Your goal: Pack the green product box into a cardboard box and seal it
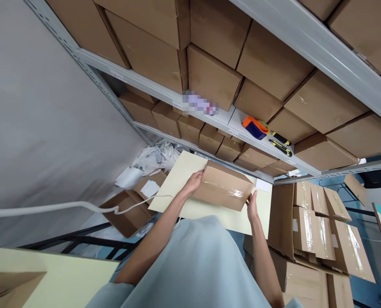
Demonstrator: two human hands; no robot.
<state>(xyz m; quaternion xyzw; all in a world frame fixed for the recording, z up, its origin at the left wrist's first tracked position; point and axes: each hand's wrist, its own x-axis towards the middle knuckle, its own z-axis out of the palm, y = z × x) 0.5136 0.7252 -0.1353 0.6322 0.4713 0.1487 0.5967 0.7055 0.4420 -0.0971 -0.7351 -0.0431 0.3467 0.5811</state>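
Note:
Between my two hands is a cardboard box (221, 188), closed, with a strip of shiny clear tape along the side facing me. My left hand (193, 182) grips its left end, and my right hand (251, 204) grips its right end near the lower corner. The box is over a pale yellow tabletop (174, 182); whether it touches the surface I cannot tell. A white slip of paper (263, 185) lies on the tabletop beyond my right hand.
Shelving packed with cardboard boxes (212, 75) rises ahead. An orange and blue tape dispenser (255, 128) and yellow-black utility knives (281, 147) lie on a shelf. Taped boxes (319, 231) fill a large carton at right. An open carton (126, 211) and a white cable (81, 207) are left.

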